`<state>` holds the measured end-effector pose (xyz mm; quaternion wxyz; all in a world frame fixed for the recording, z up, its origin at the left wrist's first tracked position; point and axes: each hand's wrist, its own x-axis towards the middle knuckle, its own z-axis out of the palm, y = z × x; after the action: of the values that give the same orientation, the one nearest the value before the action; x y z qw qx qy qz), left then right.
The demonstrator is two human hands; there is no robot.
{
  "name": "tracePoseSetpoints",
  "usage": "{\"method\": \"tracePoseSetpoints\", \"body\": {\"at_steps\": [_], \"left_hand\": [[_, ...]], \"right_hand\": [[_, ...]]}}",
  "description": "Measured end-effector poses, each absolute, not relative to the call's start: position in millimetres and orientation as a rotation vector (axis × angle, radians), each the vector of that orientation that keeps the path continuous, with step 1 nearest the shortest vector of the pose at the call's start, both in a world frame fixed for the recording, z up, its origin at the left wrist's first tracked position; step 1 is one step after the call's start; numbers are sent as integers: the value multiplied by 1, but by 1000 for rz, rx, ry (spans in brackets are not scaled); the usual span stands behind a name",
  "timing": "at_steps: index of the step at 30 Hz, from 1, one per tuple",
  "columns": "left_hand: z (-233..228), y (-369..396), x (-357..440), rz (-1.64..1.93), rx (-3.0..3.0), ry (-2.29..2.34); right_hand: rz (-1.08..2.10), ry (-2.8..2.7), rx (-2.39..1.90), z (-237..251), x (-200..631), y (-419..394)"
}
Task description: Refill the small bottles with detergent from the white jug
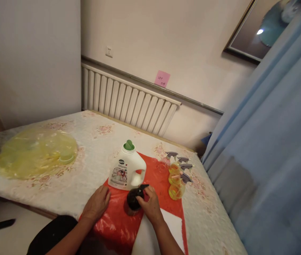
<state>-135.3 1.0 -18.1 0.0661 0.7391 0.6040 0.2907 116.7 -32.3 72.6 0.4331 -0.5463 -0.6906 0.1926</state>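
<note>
My right hand (151,203) is closed on the neck and black nozzle of a small dark spray bottle (133,200), which stands on a red plastic sheet (113,212). My left hand (98,203) lies on the sheet's left part with its fingers stretched out, holding nothing. Just behind the dark bottle is a large white jug (122,173) with a handle, a printed label and a green spout. To the right, several clear spray bottles (177,189) with grey trigger heads stand in a row; most hold yellow liquid, while the farthest looks pinkish.
A yellow plastic bag (35,152) with a pale green cap-like ring (66,159) lies on the left of the flowered tablecloth (92,138). White paper (174,226) is by my right forearm. A radiator (129,101) stands behind the table, a blue curtain (267,159) at right.
</note>
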Motion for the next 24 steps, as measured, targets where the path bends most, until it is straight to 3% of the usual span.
{"method": "tracePoseSetpoints", "body": {"at_steps": [24], "left_hand": [[-18,1,-135,883,2212,1818]], "right_hand": [[533,-1601,-1348,69,110,-32]]}}
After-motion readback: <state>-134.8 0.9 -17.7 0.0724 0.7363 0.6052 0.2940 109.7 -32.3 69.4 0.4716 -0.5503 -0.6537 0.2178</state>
